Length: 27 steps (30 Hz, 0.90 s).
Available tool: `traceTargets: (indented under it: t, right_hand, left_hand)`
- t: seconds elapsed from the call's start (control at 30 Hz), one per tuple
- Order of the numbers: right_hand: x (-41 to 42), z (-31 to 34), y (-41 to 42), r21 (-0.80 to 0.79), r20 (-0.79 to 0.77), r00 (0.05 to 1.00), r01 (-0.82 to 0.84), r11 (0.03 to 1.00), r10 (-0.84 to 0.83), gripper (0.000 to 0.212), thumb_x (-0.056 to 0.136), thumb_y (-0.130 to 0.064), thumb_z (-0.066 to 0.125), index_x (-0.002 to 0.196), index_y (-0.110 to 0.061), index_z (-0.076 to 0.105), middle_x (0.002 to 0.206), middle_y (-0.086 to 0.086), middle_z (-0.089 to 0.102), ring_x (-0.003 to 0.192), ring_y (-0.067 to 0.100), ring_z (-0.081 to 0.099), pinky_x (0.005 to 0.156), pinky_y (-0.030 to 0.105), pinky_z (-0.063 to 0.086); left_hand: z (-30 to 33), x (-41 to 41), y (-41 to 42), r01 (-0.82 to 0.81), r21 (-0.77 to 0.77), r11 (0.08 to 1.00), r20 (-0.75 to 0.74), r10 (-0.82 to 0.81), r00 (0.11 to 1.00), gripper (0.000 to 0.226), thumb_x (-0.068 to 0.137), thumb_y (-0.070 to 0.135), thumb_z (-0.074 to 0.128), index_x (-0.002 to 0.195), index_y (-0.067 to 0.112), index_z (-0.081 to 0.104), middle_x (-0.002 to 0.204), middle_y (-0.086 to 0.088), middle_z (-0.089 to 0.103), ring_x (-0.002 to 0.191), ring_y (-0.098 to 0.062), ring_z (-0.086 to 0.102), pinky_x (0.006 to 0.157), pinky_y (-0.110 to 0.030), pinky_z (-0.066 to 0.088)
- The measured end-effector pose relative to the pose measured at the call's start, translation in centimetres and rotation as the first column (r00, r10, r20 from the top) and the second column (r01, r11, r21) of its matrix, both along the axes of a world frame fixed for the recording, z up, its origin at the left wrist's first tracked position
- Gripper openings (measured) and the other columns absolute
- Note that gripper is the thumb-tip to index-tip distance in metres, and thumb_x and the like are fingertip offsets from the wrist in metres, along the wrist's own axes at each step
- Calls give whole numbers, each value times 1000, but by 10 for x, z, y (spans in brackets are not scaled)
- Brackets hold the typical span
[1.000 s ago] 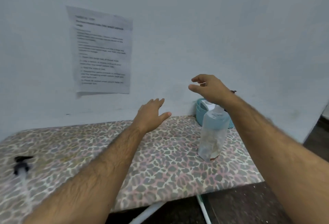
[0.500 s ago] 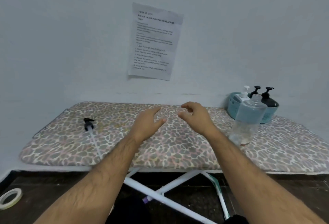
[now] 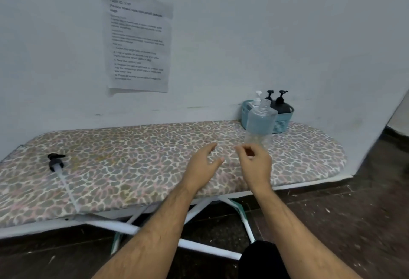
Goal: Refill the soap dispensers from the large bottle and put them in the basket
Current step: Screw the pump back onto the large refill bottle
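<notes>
A large clear bottle (image 3: 260, 123) stands uncapped on the leopard-print ironing board (image 3: 137, 157), right of centre. Behind it a light blue basket (image 3: 284, 121) holds a white-pump dispenser (image 3: 257, 98) and two black-pump dispensers (image 3: 281, 101). A black pump head with a long clear tube (image 3: 58, 165) lies on the board at the left. My left hand (image 3: 204, 165) hovers over the board with relaxed fingers, holding nothing. My right hand (image 3: 256, 165) is beside it, just in front of the bottle, fingers loosely curled and empty.
A printed sheet (image 3: 138, 41) is taped to the white wall above the board. The board's white legs (image 3: 212, 245) cross over a dark floor. A wall corner juts out at the far right.
Both hands have come down from the basket area toward the board's middle and closer together. The view has pulled back and now shows the whole board.
</notes>
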State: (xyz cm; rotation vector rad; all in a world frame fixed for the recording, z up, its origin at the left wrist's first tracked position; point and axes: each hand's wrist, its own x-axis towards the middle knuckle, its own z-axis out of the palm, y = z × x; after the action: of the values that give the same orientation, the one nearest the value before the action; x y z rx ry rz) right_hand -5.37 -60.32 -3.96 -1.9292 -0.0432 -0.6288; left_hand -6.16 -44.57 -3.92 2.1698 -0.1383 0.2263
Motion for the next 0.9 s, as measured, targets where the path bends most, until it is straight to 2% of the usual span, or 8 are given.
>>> traceTargets:
  t: [0.1,0.2,0.37,0.43,0.5,0.63,0.77,0.9]
  right_hand:
    - [8,9,-28,179,82,976,185,966,-202,16,92,-28,65,84,-14,62,82,-1,62,72,10,54,66,25,42]
    - [27,15,-52,301,-9,969,239,923,-248,23,93,-34,64,104,-17,51,104,4,57,88,15,55,75,27,44]
    - [58,22,-75,426,-171,984,22,905,56,50,101,-38,53,145,-20,37,129,-4,44,120,16,47,94,34,40]
    - [66,23,-78,455,-206,962,-67,888,178,56,102,-42,49,152,-24,31,137,-5,39,126,16,43,105,40,39]
    - [71,23,-77,449,-223,944,-123,885,244,56,101,-46,49,150,-26,34,149,-2,40,134,19,43,111,48,38]
    - [66,28,-66,369,-197,943,-182,911,268,50,99,-39,56,144,-21,43,136,4,51,122,19,53,103,45,46]
    - [55,45,-40,312,-123,932,-290,905,342,42,97,-29,62,135,-21,48,115,-6,56,99,2,56,74,22,48]
    - [48,65,6,262,-109,879,-425,866,464,42,88,-34,73,126,-25,55,109,-6,63,96,8,62,71,21,49]
  left_hand:
    - [8,13,-33,37,-49,998,-11,-38,999,71,88,33,73,149,18,40,150,-2,48,135,-14,46,113,-35,38]
    - [18,29,-59,49,-92,995,-32,-52,998,79,84,30,77,151,17,37,151,-2,46,136,-15,45,112,-35,40]
    - [34,45,-86,89,-210,974,-24,-96,995,82,80,24,81,149,22,37,148,-1,47,127,-10,46,105,-32,40]
    - [36,49,-91,108,-232,967,-8,-113,994,82,80,25,81,148,26,37,146,2,49,123,-9,46,104,-33,39]
    - [35,52,-94,110,-240,965,5,-112,994,79,80,26,81,147,27,38,142,3,52,121,-10,49,102,-32,41]
    - [41,57,-84,34,-256,966,22,-29,999,78,82,26,79,148,18,38,140,-1,54,116,-12,54,101,-32,46]
    - [53,56,-44,-9,-250,968,49,22,999,80,79,29,82,147,17,41,135,-4,58,115,-18,59,99,-39,52]
    - [69,39,21,-14,-295,955,70,37,997,75,79,22,82,144,18,45,129,-2,60,111,-16,60,96,-32,52]
